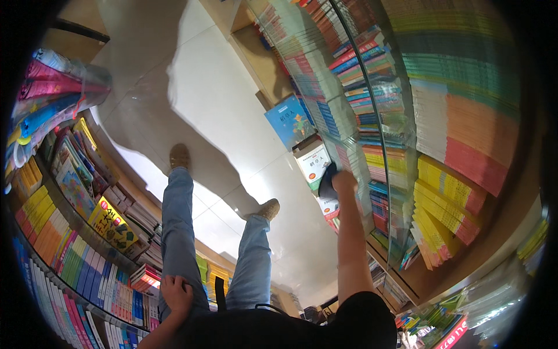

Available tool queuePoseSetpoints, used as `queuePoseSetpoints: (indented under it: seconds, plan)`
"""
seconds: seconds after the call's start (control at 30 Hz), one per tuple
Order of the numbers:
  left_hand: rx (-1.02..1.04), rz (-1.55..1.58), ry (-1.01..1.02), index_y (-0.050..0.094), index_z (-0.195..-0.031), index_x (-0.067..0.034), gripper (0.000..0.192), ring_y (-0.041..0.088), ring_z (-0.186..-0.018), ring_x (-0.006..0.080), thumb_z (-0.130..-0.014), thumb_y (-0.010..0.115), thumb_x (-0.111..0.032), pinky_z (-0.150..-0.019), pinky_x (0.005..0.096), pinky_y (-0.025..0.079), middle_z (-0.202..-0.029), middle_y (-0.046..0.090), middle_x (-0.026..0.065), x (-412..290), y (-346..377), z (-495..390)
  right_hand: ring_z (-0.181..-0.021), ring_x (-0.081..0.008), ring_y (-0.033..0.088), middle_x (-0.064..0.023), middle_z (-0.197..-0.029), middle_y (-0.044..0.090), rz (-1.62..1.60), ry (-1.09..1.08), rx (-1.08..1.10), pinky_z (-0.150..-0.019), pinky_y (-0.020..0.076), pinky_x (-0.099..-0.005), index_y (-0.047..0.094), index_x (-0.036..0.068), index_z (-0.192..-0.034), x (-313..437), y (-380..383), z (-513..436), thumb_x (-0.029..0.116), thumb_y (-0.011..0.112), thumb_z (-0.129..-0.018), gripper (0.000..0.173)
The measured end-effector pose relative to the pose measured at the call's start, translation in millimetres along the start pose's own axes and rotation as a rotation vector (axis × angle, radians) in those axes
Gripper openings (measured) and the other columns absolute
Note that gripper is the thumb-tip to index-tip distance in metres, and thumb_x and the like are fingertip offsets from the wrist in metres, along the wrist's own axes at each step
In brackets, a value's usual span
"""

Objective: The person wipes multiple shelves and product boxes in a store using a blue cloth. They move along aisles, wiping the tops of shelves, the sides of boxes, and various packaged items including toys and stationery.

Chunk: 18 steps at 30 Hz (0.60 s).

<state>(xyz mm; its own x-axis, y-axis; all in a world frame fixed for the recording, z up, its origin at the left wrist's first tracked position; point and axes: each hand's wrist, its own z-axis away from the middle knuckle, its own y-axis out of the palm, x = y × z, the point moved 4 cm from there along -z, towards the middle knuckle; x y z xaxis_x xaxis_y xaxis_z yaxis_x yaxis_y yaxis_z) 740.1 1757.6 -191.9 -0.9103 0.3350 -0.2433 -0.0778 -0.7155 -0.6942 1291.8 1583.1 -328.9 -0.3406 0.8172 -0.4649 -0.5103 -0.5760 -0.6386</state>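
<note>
My right hand (345,181) reaches down at the right and grips a dark cloth (328,184). The cloth lies against white-covered books (314,161) on the low front ledge of a bookcase and hides part of their covers. Just beyond them is a blue picture book (291,122) with a small figure in a hat on its cover. On the thigh of my jeans rests my left hand (176,293), holding nothing, its fingers slightly bent.
A glass shelf edge (370,83) runs alongside my right arm, with stacked books (375,100) behind it. Bookshelves (78,218) packed with upright books curve along the left. Plastic-wrapped goods (61,91) jut out at the upper left. Pale floor tiles (213,100) lie between the shelves.
</note>
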Motion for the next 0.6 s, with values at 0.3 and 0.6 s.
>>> queuePoseSetpoints:
  seconds: [0.3,0.6]
  plan:
    - [-0.042,-0.082,0.052,0.055,-0.07,-0.009,0.011,0.047,-0.083,0.0304,-0.061,0.061,-0.008,-0.074,0.0419,0.037,-0.081,0.046,0.0106,-18,16,16,-0.118,-0.0316,0.042,-0.009,-0.136,0.039,-0.328,-0.707,-1.119,-0.099,0.0336,-0.0447,0.045,0.012,-0.126,133,-136,-21,0.019,0.057,-0.075,0.053]
    - [-0.089,-0.203,0.05,0.055,-0.071,-0.008,0.012,0.047,-0.085,0.0292,-0.061,0.062,-0.006,-0.075,0.0399,0.036,-0.083,0.048,0.0101,-52,91,52,-0.116,-0.0337,0.04,-0.0111,-0.125,0.045,-0.449,-0.566,-1.059,-0.095,0.0351,-0.0445,0.043,0.01,-0.126,43,-37,-47,0.029,0.056,-0.082,0.049]
